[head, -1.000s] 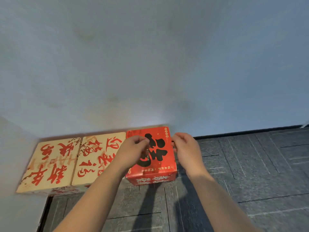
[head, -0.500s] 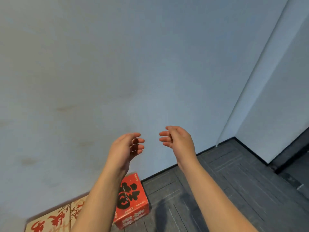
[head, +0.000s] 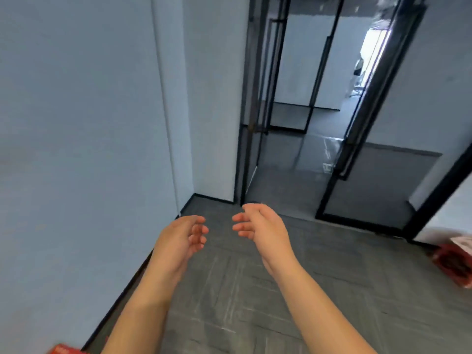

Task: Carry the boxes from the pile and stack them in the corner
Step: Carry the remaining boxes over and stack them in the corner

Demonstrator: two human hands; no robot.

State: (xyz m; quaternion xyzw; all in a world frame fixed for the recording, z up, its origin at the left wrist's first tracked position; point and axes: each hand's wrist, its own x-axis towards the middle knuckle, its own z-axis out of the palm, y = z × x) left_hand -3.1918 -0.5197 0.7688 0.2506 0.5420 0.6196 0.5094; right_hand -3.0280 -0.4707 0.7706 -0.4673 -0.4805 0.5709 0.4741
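At the bottom left edge, a sliver of a red box (head: 62, 350) shows on the floor, close against a smooth, pale blue-grey wall (head: 76, 149) with a dark skirting strip. Too little of it shows to tell its shape.

Toward the middle, the left hand (head: 178, 238) is held out in front of the body, empty, its fingers loosely curled and its palm turned inward. Just beside it but not touching, the right hand (head: 263, 231) mirrors it, also empty and relaxed, palm facing the left one.

Beneath both lies a grey floor (head: 229, 290) of matt tiles with faint pale lines. Beyond the hands stand tall glass doors (head: 293, 98) in thin black frames, reflective and hard.

At the far right edge, well apart from the hands, more red cartons (head: 454, 264) sit on the floor, blurred, with something pale on top; this is probably the pile.

Judging by the look, these are printed cardboard boxes: likely light, stiff at the edges, easy to dent on the flat faces, and perhaps a little slick. A hand pressed flat on each of two opposite sides, low down, should carry one safely
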